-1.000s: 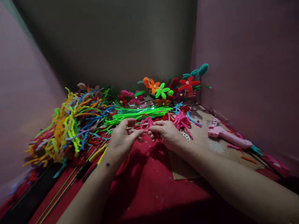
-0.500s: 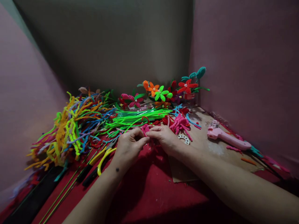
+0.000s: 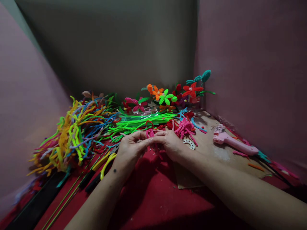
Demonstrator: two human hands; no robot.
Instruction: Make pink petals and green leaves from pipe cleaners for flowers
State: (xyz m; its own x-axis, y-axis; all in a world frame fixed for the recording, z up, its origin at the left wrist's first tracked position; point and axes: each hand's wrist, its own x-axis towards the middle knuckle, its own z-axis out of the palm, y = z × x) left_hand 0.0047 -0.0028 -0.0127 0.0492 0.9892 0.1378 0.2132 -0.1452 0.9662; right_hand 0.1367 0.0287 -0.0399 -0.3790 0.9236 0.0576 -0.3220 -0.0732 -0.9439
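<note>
Between my two hands is a pink pipe cleaner (image 3: 150, 133), bent into loops, with strands dangling below the fingers. My left hand (image 3: 131, 145) pinches it from the left, thumb and forefinger closed. My right hand (image 3: 169, 143) grips it from the other side, and the fingertips of both hands meet. Part of the pink piece is hidden behind the fingers. Just past my right hand lies a bundle of pink pipe cleaners (image 3: 185, 127), with a white ring with holes (image 3: 189, 144) close to the wrist.
Green pipe cleaners (image 3: 144, 121) lie beyond the hands, and a multicoloured heap (image 3: 76, 127) rises at left. Yellow-handled pliers (image 3: 107, 163) rest by my left forearm. Finished fuzzy flowers (image 3: 165, 96) stand at the back. A pink glue gun (image 3: 235, 143) sits on cardboard (image 3: 208, 153) at right.
My left hand has turned slightly and its thumb has moved right toward the right hand's fingers. The pink loops now show more openly, with strands visible below. Both hands keep their hold.
</note>
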